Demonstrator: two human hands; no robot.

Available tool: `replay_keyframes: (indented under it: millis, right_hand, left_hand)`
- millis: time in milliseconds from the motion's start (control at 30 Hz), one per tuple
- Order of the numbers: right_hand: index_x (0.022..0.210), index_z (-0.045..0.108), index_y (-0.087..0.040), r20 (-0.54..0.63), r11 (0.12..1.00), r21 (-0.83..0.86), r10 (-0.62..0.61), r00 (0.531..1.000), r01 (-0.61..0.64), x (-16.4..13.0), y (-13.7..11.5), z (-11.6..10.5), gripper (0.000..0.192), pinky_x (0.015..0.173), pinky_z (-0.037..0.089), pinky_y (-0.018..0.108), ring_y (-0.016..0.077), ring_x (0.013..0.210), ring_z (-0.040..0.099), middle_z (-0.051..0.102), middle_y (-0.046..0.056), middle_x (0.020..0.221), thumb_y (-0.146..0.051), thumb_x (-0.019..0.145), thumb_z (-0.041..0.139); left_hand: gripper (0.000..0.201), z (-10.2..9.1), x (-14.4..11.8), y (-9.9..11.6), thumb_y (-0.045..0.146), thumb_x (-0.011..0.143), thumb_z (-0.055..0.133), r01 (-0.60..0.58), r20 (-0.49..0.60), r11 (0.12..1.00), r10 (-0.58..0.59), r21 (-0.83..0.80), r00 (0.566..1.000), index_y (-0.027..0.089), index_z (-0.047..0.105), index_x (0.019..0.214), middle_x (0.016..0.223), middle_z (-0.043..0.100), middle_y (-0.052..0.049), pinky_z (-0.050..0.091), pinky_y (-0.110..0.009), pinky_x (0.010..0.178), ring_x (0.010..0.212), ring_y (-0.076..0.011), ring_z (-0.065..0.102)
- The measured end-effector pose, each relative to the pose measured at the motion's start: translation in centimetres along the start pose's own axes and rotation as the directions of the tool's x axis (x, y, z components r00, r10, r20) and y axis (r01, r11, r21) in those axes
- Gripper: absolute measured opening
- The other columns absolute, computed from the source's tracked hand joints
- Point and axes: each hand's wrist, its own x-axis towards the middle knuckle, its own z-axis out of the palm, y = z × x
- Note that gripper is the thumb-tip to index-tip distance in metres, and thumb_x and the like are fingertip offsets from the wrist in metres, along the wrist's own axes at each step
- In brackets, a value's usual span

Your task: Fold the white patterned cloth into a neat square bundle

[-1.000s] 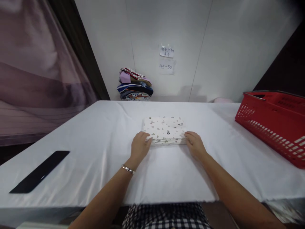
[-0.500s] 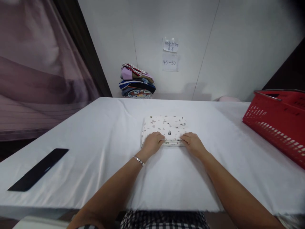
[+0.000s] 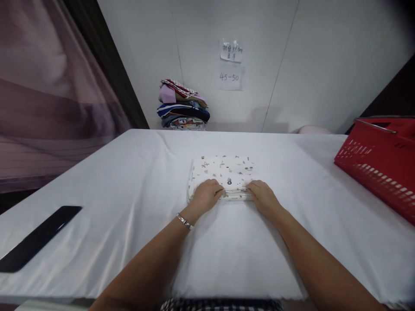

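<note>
Since a second ago our left hand (image 3: 205, 195) slid in from the folded printed cloth's (image 3: 223, 172) left corner onto its near edge. Our right hand (image 3: 263, 196) presses that edge too; both lie flat, clasping nothing. Cloth sits mid-table (image 3: 129, 181). Black strip (image 3: 35, 239) far left, red basket (image 3: 382, 164) right, clothes pile (image 3: 183, 106) beyond.

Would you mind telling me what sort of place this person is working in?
Probably a garment folding or packing station: a folded patterned cloth on a white-covered table, a stack of folded clothes by the wall, a red basket, and handwritten paper notes.
</note>
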Motion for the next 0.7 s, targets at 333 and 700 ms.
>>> replay_keyframes:
  millis: [333, 700]
  right_hand:
    - [0.099, 0.063, -0.019, -0.033, 0.999, 0.013, -0.034, 0.999, 0.034, -0.6, -0.6, -0.5, 0.028, 0.079, 0.040, 0.036, 0.0224, 0.090, 0.052, 0.062, 0.010, 0.098, -0.015, 0.089, 0.037]
    - [0.102, 0.063, -0.018, 0.002, 0.999, -0.034, -0.035, 0.999, 0.035, -1.1, -0.5, 0.3, 0.026, 0.080, 0.040, 0.036, 0.0221, 0.090, 0.051, 0.062, 0.009, 0.100, -0.018, 0.089, 0.041]
  left_hand:
    - [0.023, 1.2, 0.0, 0.3, 0.016, 0.090, 0.037, -0.074, -0.039, 0.968, 0.086, 0.238, 0.996, 0.016, 0.057, 0.078, 0.081, 0.055, -0.007, 0.038, -0.034, 0.070, 0.079, -0.0189, 0.049]
    - [0.019, 1.0, -0.7, 0.0, 0.031, 0.091, 0.042, -0.125, -0.054, 0.983, 0.134, 0.132, 0.990, 0.018, 0.057, 0.092, 0.088, 0.057, -0.005, 0.040, -0.034, 0.076, 0.085, -0.0185, 0.050]
